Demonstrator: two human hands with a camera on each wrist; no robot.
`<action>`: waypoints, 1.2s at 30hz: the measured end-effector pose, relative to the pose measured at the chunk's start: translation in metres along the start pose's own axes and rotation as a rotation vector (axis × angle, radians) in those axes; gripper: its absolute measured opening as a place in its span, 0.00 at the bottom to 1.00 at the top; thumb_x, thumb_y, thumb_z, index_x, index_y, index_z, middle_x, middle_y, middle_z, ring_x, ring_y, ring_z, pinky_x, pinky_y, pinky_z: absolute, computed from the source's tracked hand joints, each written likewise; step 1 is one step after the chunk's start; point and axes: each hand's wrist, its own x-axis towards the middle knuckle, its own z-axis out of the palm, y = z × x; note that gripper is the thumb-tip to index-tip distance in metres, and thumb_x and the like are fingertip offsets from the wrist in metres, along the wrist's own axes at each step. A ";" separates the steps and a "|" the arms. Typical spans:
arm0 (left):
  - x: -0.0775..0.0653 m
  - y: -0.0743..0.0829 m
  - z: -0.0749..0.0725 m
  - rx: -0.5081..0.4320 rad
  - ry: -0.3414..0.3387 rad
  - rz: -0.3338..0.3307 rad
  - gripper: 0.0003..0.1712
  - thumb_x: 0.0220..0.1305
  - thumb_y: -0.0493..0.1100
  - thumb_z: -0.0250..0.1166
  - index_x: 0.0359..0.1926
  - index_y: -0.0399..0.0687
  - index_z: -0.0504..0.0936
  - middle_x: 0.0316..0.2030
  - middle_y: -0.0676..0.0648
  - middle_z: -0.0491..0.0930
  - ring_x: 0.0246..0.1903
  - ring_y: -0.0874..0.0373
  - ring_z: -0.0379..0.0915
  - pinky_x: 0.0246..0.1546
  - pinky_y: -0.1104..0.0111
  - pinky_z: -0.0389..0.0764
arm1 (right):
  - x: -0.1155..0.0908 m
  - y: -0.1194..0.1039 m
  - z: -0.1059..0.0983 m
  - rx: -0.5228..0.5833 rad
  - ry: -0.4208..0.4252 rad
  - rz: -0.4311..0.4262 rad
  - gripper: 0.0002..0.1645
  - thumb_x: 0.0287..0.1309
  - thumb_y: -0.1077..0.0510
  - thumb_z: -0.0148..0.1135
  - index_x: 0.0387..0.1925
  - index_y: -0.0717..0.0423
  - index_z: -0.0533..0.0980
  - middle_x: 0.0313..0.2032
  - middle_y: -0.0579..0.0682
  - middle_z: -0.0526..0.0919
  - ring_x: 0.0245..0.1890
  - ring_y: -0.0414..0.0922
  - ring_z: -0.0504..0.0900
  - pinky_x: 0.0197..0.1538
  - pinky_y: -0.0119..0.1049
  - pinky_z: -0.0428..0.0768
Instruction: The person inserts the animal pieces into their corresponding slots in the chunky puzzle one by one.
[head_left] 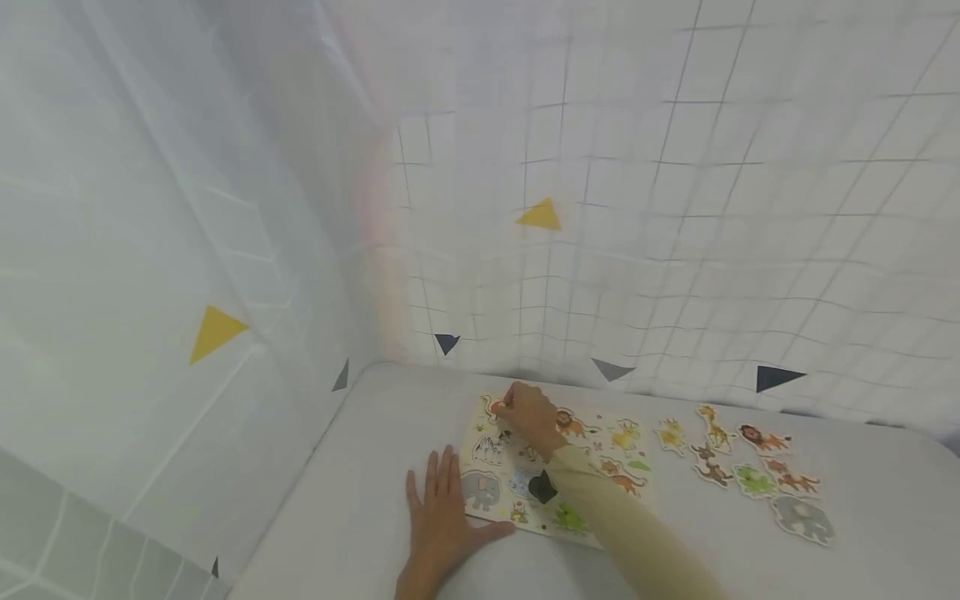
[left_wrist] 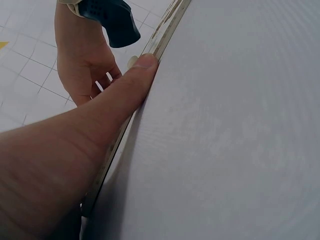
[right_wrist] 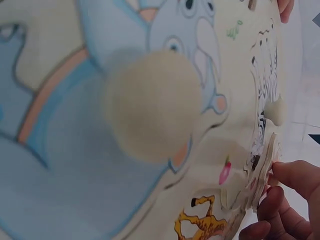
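Note:
A wooden animal puzzle board [head_left: 536, 517] lies on the white table. My right hand [head_left: 531, 417] is over its far left corner. In the right wrist view, the thumb and fingers pinch a thin puzzle piece [right_wrist: 267, 167] at the board's surface; its picture cannot be made out. Beside it sits a zebra piece [right_wrist: 265, 80] with a round knob, and a large knob [right_wrist: 155, 107] on the blue rhino fills the foreground. My left hand [head_left: 442, 521] lies at the board's near left corner, fingers extended, its thumb [left_wrist: 146, 61] touching the board's edge.
Right of the board lie several loose pieces, among them a giraffe [head_left: 716, 432], a lion [head_left: 765, 440], a green animal [head_left: 753, 481] and an elephant [head_left: 802, 520]. White sheeting with a grid [head_left: 615, 275] rises behind the table, and more sheeting [head_left: 225, 250] stands at left.

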 end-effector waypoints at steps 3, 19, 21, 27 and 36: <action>0.001 0.002 -0.003 -0.002 -0.026 -0.006 0.81 0.34 0.85 0.70 0.79 0.38 0.57 0.81 0.39 0.55 0.81 0.37 0.48 0.78 0.32 0.42 | 0.002 0.000 0.001 -0.022 -0.007 0.037 0.12 0.62 0.49 0.69 0.34 0.52 0.78 0.31 0.50 0.85 0.24 0.44 0.78 0.25 0.35 0.71; 0.002 0.004 0.003 0.016 -0.054 -0.013 0.81 0.34 0.87 0.69 0.79 0.40 0.56 0.82 0.40 0.53 0.82 0.38 0.46 0.78 0.33 0.41 | 0.002 0.005 0.000 -0.025 0.014 0.008 0.12 0.61 0.49 0.71 0.35 0.53 0.80 0.33 0.50 0.89 0.26 0.44 0.81 0.26 0.35 0.74; 0.002 0.005 0.001 0.014 -0.058 -0.015 0.81 0.34 0.87 0.69 0.79 0.40 0.56 0.82 0.40 0.53 0.81 0.38 0.46 0.78 0.33 0.42 | 0.001 0.004 -0.001 -0.025 0.010 0.009 0.13 0.61 0.49 0.71 0.35 0.53 0.80 0.33 0.50 0.89 0.26 0.44 0.81 0.26 0.35 0.74; 0.002 0.006 -0.003 0.009 -0.067 -0.019 0.81 0.34 0.87 0.69 0.79 0.39 0.56 0.81 0.40 0.53 0.82 0.38 0.46 0.79 0.33 0.42 | -0.003 0.002 -0.005 -0.018 0.005 -0.024 0.13 0.63 0.49 0.70 0.37 0.56 0.82 0.34 0.52 0.90 0.26 0.44 0.83 0.24 0.35 0.76; 0.002 -0.002 -0.002 0.021 -0.029 -0.010 0.81 0.34 0.87 0.69 0.79 0.39 0.58 0.81 0.39 0.55 0.81 0.37 0.48 0.78 0.32 0.43 | -0.005 0.016 -0.008 0.000 -0.019 -0.055 0.07 0.66 0.55 0.66 0.37 0.54 0.82 0.33 0.52 0.89 0.23 0.43 0.81 0.21 0.33 0.74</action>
